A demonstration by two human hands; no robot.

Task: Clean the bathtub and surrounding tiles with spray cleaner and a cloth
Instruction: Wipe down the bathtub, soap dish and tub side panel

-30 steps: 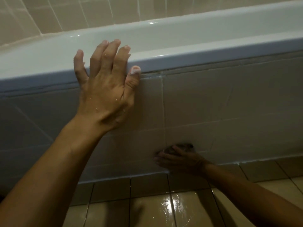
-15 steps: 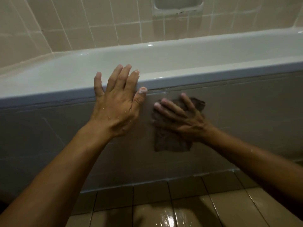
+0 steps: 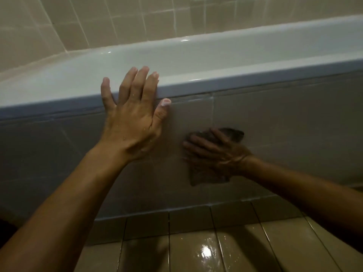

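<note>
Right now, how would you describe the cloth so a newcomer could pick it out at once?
Find the white bathtub rim, then drop to the tiled front panel below it. The cloth is pressed flat there under the right hand, right of the left hand. It is the only dark brown patch on the pale tiles.

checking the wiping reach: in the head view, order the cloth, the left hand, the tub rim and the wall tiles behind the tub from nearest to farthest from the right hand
1. cloth, pressed under the right hand against the tub's tiled front.
2. left hand, to its left, braced on the rim.
3. tub rim, above.
4. wall tiles, beyond the tub.
</note>
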